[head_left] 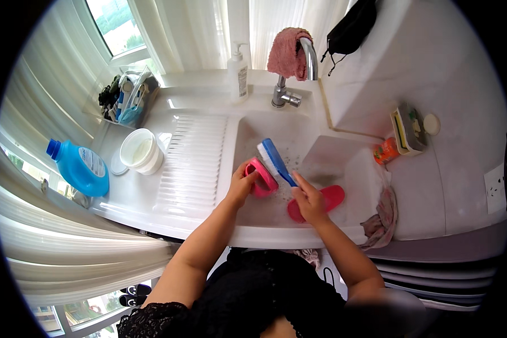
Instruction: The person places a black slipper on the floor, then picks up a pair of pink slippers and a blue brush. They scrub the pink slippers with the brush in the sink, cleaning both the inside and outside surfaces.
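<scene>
While suds cling to the white sink basin [298,135], the left hand [242,183] clamps a pink rubber slipper [263,179] on edge, sole exposed | right hand [308,200] closed on a blue-backed scrubbing brush [273,159], bristles against it | second pink slipper [327,200] lies flat beneath, just beside.

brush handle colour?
Blue, with white bristles: scrub brush in the right hand, head view.

Both bare forearms are extended forward from the lower edge and are angled inward. The left hand [241,183] is curled, its fingers [248,169] closed in a grip. The right hand [309,200] is clenched, knuckles turned upward, wrist slightly bent.
</scene>
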The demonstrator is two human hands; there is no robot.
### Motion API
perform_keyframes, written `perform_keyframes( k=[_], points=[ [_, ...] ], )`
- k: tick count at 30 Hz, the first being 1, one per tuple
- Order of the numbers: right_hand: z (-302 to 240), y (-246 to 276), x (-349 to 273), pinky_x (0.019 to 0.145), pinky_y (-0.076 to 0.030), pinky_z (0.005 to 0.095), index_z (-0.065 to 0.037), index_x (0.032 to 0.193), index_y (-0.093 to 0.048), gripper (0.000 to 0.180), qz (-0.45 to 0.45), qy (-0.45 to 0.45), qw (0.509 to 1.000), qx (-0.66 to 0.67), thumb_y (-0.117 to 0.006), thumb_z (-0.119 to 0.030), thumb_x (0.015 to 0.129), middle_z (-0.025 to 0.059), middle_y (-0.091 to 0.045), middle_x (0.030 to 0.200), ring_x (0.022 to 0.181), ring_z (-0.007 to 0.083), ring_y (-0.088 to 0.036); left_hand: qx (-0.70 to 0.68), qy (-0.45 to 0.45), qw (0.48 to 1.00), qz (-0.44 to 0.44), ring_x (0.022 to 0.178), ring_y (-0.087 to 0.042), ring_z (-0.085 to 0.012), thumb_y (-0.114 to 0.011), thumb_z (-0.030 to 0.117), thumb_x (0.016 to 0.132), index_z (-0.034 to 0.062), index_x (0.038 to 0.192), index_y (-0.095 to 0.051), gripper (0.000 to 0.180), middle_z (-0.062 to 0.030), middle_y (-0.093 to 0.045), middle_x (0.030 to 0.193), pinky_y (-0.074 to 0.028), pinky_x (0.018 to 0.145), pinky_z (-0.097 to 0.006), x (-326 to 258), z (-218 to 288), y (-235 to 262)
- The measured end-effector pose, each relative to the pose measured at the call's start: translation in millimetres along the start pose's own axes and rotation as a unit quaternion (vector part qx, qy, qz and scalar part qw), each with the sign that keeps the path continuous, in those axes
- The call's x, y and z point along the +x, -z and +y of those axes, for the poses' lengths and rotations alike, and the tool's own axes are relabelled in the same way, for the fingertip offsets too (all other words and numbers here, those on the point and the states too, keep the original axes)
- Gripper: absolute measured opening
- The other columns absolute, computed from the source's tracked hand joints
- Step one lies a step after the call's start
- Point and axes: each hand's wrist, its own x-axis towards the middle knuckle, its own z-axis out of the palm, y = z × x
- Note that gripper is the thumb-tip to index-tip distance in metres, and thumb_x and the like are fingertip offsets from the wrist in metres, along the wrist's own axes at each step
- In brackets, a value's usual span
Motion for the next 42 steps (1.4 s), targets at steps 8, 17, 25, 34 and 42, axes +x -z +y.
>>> perform_keyframes(
  k=[8, 17, 25, 34, 42],
  points=[
    [-21.0, 27.3, -21.8, 0.055, -0.047, 0.0393, -0.021, 0.124, -0.06, 0.037, -0.062, 0.05, 0.967, -0.243, -0.061, -0.017, 0.087, 0.0092, -0.052, 0.07, 0.061, 0.0276, -0.057, 0.151, -0.074, 0.986, 0.005, 0.089, -0.058, -0.0134, -0.062, 0.015, 0.088, 0.0084, 0.125, -0.052, 0.039, -0.0042, -0.061, 0.102, -0.049, 0.076, -0.028, 16.2, -28.8, -8.5],
    [-24.9, 47.5, -38.3, 0.055, -0.047, 0.0416, -0.021, 0.124, -0.059, 0.035, -0.122, -0.015, 0.956, -0.266, -0.058, -0.02, 0.089, 0.012, -0.054, 0.073, 0.063, 0.0326, -0.057, 0.057, 0.002, 0.998, 0.037, 0.097, -0.06, -0.0157, -0.061, 0.017, 0.09, 0.0086, 0.126, -0.053, 0.038, -0.0076, -0.063, 0.106, -0.048, 0.086, -0.028, 17.3, -11.7, -5.6],
    [-27.4, 20.1, -2.7, 0.061, -0.046, 0.042, -0.018, 0.123, -0.06, 0.034, -0.117, 0.007, 0.973, -0.198, -0.058, -0.018, 0.089, 0.0145, -0.058, 0.074, 0.067, 0.0338, -0.058, 0.02, -0.009, 0.998, 0.062, 0.099, -0.059, -0.0163, -0.061, 0.012, 0.089, 0.0055, 0.127, -0.051, 0.04, -0.0078, -0.062, 0.11, -0.047, 0.088, -0.029, 19.1, -15.5, 2.5],
    [-18.8, 2.1, 9.9, 0.06, -0.046, 0.0401, -0.016, 0.121, -0.062, 0.033, -0.079, 0.021, 0.986, -0.145, -0.06, -0.014, 0.087, 0.0149, -0.058, 0.074, 0.066, 0.0325, -0.057, 0.044, -0.014, 0.998, 0.039, 0.094, -0.059, -0.0154, -0.061, 0.013, 0.088, 0.0067, 0.126, -0.052, 0.04, -0.0065, -0.062, 0.106, -0.05, 0.078, -0.029, 18.6, -21.1, -6.2],
    [-15.2, 44.0, -49.4, 0.058, -0.043, 0.0383, -0.009, 0.122, -0.06, 0.035, -0.099, 0.015, 0.977, -0.186, -0.06, -0.01, 0.086, 0.0151, -0.054, 0.069, 0.062, 0.0312, -0.054, -0.055, 0.014, 0.997, 0.055, 0.099, -0.059, -0.0171, -0.064, 0.013, 0.087, 0.0058, 0.126, -0.054, 0.04, -0.0077, -0.062, 0.109, -0.047, 0.088, -0.029, 14.8, -15.9, -2.7]
  ],
)
